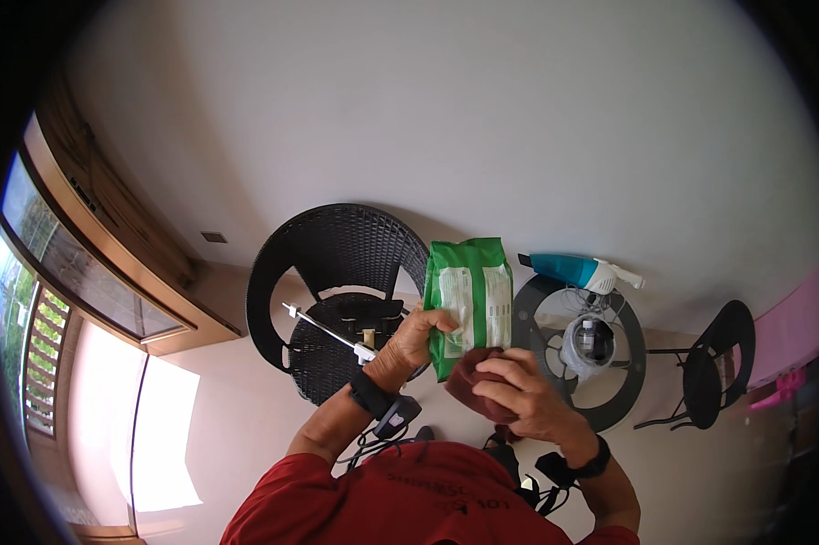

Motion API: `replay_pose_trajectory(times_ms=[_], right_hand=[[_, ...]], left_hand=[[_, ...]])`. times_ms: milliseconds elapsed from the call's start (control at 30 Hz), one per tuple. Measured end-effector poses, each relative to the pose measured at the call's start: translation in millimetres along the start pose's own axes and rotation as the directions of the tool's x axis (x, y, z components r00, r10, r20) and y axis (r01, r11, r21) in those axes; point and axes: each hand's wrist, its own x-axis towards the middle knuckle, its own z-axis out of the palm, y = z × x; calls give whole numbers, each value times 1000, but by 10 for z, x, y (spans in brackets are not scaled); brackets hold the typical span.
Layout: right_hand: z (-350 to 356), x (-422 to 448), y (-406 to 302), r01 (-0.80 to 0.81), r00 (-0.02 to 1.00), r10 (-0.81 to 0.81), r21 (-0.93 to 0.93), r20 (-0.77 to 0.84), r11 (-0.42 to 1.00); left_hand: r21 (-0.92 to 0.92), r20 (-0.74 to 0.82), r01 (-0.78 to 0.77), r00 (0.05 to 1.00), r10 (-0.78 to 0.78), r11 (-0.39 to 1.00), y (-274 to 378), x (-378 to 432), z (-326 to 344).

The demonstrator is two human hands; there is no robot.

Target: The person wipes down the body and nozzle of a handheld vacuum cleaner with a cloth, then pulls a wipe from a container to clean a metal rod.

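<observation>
A green and white plastic package (478, 300) bearing print is held up in front of me. My left hand (423, 332) grips its left side, the thumb lying across the printed face. At the lower right of the package, my right hand (518, 392) holds a brown-red cloth (477, 388), which touches the package's bottom edge. Both wrists wear black straps, the left one with a black device (397, 415) attached.
A black woven chair (341, 225) stands behind on the left, with a white rod (324, 328) over it. On the right, a round dark table (635, 354) bears a teal and white handheld vacuum (573, 270) and a plastic-wrapped container (590, 364). Farther right is a black chair (702, 381).
</observation>
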Motion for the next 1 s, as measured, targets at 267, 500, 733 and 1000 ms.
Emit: replay_pose_trajectory(times_ms=[267, 500, 733, 1000], right_hand=[[-346, 336, 273, -261, 790, 458, 452, -408, 853], [-9, 78, 122, -275, 911, 334, 245, -243, 930], [-255, 21, -134, -271, 962, 272, 291, 37, 918], [-35, 606, 131, -234, 950, 163, -261, -267, 937]], left_hand=[[-49, 112, 114, 988, -108, 992, -69, 52, -67], [-260, 130, 84, 990, -51, 962, 83, 59, -46], [3, -57, 61, 997, -60, 998, 23, 75, -205], [-83, 13, 30, 999, -29, 996, -255, 117, 153]])
